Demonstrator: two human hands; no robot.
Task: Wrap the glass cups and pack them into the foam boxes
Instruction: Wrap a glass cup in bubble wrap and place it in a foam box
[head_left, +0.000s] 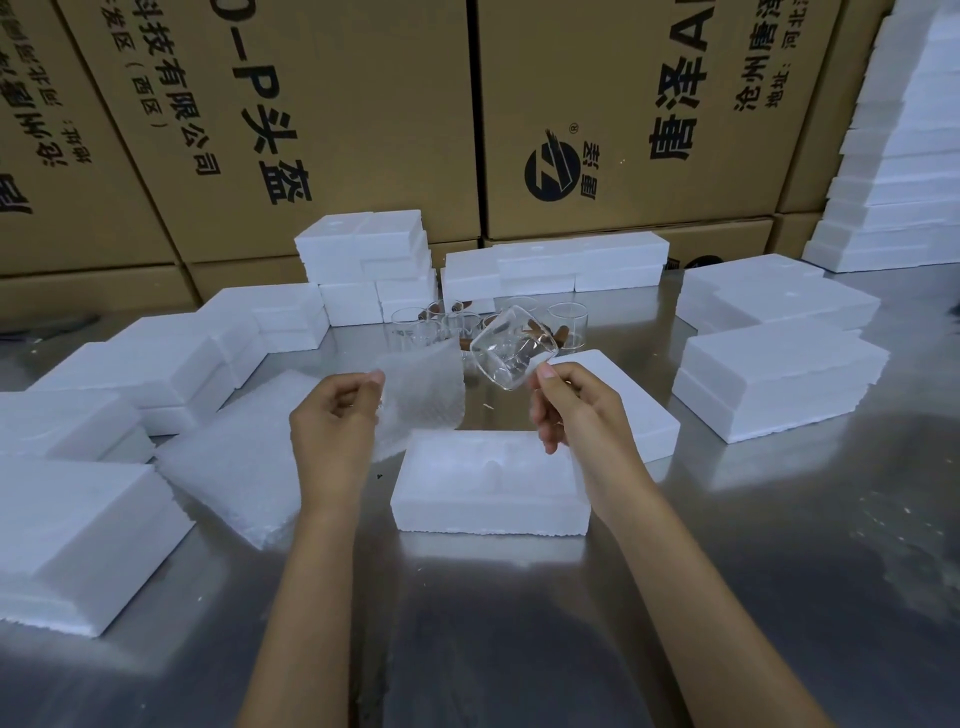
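Observation:
My right hand (582, 410) pinches a clear glass cup (511, 347) by its rim and holds it tilted in the air. My left hand (332, 415) grips the edge of a translucent bubble-wrap sheet (423, 395) that hangs beside the cup. Right below both hands an open foam box (488, 506) lies on the metal table, its moulded hollow facing up. Its foam lid (641, 415) lies just behind it to the right. Several more glass cups (441, 325) stand in a cluster farther back.
A stack of bubble-wrap sheets (234, 457) lies left of the open box. Closed foam boxes are piled at left (78, 540), back (363, 249) and right (779, 384). Large cardboard cartons (363, 104) wall off the table's far edge.

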